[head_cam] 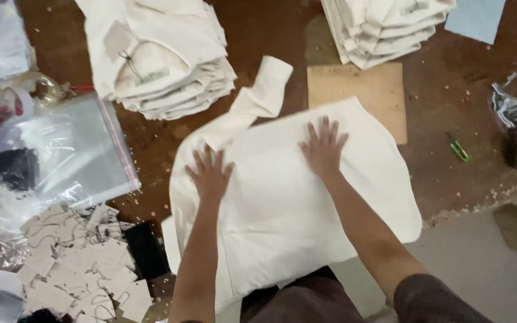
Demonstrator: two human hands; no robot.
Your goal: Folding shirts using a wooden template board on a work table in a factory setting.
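A cream garment [282, 203] lies spread on the brown floor in front of me, one sleeve [258, 98] stretched up and to the left. My left hand [209, 172] presses flat on its left part, fingers apart. Flat on the upper right part rests my right hand [323, 147], fingers also spread. Neither hand grips anything. A brown cardboard sheet [378, 90] lies partly under the garment's top edge.
Two stacks of folded cream garments sit at the back, one left [163, 60], one right [384, 27]. Clear plastic bags [73, 149] and a heap of paper tags [79, 257] lie at the left. Small green snips [459, 148] lie at the right.
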